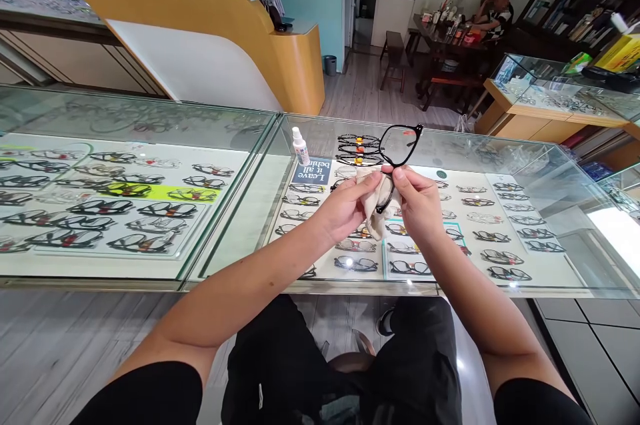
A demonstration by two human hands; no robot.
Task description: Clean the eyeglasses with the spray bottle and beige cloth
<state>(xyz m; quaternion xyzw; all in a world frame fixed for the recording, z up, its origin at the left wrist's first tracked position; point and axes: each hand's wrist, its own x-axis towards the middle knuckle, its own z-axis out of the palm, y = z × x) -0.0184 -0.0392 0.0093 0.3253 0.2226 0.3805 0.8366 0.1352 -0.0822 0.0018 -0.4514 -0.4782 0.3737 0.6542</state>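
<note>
Glasses (399, 146) jut above left hand (349, 206) and right hand (419, 203) fingers.

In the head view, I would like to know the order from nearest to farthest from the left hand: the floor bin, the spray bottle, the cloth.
From the left hand:
1. Cloth, in its fingers.
2. Spray bottle, ahead, slightly left.
3. Floor bin, beyond the glass counter.

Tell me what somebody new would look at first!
Probably the black glasses held up in the middle, with a pale cloth between the left hand and right hand. Next might come the rows of glasses inside the clear counter, and the little white bottle on top, left of the hands. Behind, a big curvy orange desk stands out too.
</note>
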